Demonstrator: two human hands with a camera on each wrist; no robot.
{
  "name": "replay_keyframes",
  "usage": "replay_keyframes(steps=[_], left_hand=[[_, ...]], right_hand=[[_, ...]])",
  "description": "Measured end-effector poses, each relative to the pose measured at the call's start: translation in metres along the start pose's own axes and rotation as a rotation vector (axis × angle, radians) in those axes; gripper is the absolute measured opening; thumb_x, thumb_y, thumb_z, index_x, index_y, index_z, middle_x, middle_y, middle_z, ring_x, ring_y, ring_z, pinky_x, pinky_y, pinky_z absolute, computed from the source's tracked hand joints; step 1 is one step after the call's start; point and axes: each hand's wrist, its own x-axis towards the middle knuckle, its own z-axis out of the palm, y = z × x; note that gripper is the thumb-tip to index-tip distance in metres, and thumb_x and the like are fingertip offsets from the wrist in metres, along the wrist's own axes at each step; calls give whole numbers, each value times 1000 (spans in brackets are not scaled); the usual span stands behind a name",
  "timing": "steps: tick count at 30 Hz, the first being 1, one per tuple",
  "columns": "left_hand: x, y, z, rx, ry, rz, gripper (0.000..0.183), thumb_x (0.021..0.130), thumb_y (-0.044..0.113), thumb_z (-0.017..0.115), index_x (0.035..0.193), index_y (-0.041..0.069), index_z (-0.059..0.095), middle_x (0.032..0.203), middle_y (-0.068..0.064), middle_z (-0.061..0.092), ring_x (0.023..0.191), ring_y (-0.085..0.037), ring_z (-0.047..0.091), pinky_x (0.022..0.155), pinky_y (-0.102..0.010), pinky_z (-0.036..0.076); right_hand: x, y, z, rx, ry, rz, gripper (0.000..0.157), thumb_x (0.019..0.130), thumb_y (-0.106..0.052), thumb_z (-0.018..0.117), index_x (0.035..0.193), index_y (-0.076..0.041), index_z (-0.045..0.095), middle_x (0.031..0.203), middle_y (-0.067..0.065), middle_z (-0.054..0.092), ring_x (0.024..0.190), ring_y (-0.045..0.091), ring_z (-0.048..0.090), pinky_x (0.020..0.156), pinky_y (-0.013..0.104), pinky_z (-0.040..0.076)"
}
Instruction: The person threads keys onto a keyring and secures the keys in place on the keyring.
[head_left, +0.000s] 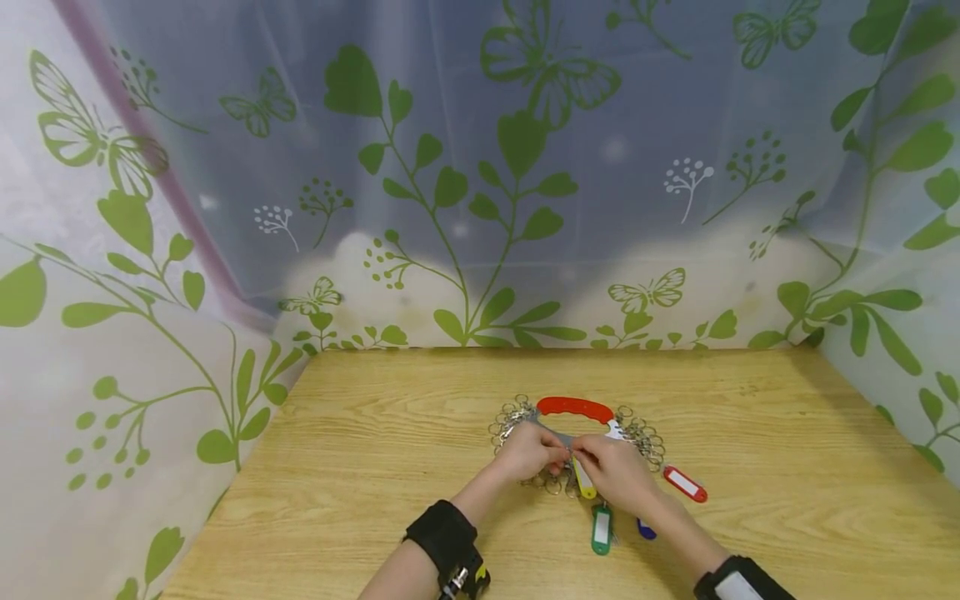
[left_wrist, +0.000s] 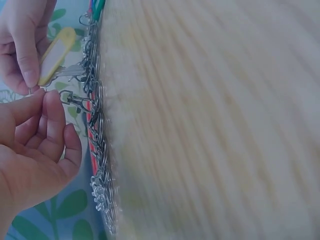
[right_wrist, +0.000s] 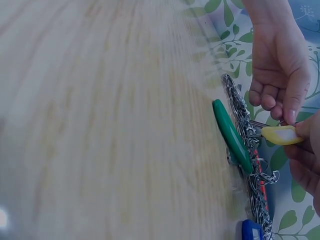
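Both hands meet over a key ring carrier with a red grip (head_left: 576,407), its metal rings and clasps (head_left: 643,440) fanned out on the table. My left hand (head_left: 528,452) pinches a small metal ring between thumb and forefinger, the ring largely hidden by the fingertips. In my right hand (head_left: 617,471) a yellow key tag (right_wrist: 281,135) is pinched at one end. A silver key (left_wrist: 71,71) hangs beside that tag, close to the clasps. The fingertips of both hands come together at the tag's ring end.
A green key tag (head_left: 602,531) lies in front of the carrier. Partly behind the right forearm is a blue key tag (head_left: 646,529), and a red key tag (head_left: 685,483) lies to the right. Patterned curtains (head_left: 480,183) stand behind the wooden table (head_left: 360,433).
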Motion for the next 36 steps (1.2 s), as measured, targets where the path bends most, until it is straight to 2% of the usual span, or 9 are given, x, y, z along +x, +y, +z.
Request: replay_keyframes(steps=[3, 8, 11, 18, 22, 27, 31, 36], left_hand=[[0, 0, 0, -2, 2, -2, 17, 87, 10, 65, 75, 0, 72, 63, -4, 65, 58, -17, 64, 49, -20, 42], [1, 0, -1, 41, -48, 27, 13, 86, 13, 67, 81, 4, 74, 65, -4, 66, 59, -14, 62, 52, -20, 43], [1, 0, -1, 62, -70, 49, 12, 86, 13, 66, 82, 5, 74, 65, -3, 66, 58, -12, 62, 52, -20, 44], [0, 1, -1, 35, -26, 24, 14, 86, 11, 66, 77, 3, 74, 62, -2, 65, 57, -16, 63, 52, -21, 44], [0, 3, 0, -11, -21, -1, 15, 85, 10, 66, 76, 2, 73, 62, -2, 64, 57, -17, 63, 55, -22, 46], [0, 4, -2, -33, -18, -15, 15, 85, 9, 65, 74, 1, 73, 61, -2, 64, 55, -16, 63, 55, -22, 47], [0, 3, 0, -2, -16, -15, 14, 85, 11, 66, 76, 2, 73, 63, -2, 65, 56, -14, 62, 55, -22, 47], [-1, 0, 1, 85, -57, 31, 12, 87, 14, 65, 82, 7, 74, 64, 0, 64, 58, -11, 59, 52, -21, 43]], right_hand=[[0, -1, -1, 0, 6, 6, 8, 83, -1, 67, 88, -6, 69, 80, 3, 67, 59, 2, 53, 51, 19, 41], [1, -2, -3, 27, -2, 121, 8, 84, -2, 66, 89, -6, 69, 80, 2, 67, 58, 2, 52, 51, 20, 41], [2, -1, -3, 37, -2, 156, 7, 85, -3, 66, 90, -6, 70, 79, 0, 67, 59, 3, 52, 52, 21, 41], [0, -1, -2, 18, -8, 111, 7, 84, -4, 67, 87, -10, 69, 79, -1, 66, 59, 2, 52, 52, 21, 41], [-2, 0, 0, 7, 3, 72, 7, 84, -4, 67, 85, -11, 69, 77, -2, 65, 55, -2, 44, 49, 20, 38], [-1, -1, 0, -8, 11, 56, 7, 83, -4, 68, 85, -11, 69, 78, -2, 66, 55, -2, 44, 49, 19, 38], [0, -2, -1, 25, -13, 122, 7, 85, -5, 66, 88, -9, 69, 79, -1, 66, 57, 0, 47, 51, 20, 39], [2, -3, -4, 78, -17, 223, 6, 86, -4, 65, 90, -6, 69, 75, -2, 64, 58, 3, 49, 53, 23, 40]])
